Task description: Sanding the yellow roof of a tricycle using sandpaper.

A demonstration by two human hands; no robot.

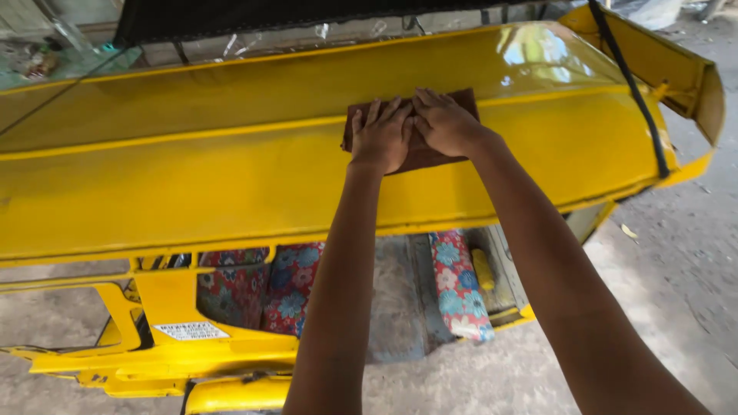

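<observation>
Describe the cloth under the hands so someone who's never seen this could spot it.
Find the yellow roof across the view. Near its upper middle, a brown cloth lies flat under the left hand and right hand. It is the only dark, matte patch on the glossy yellow.

Looks like an open-air vehicle yard or roadside workshop. Bare concrete floor (676, 277), dusty and cracked, with a dry leaf (629, 230) lying near the right edge. Glossy yellow roof panel (231, 177) of a small three-wheeled passenger cab filling the view, its yellow frame (154, 353) below. Floral-covered seat cushions (292, 284) visible inside. Black canopy fabric (269, 15) at the top edge, a black strap (630, 84) across the panel's right end. Daylight reflected on the paint.
</observation>
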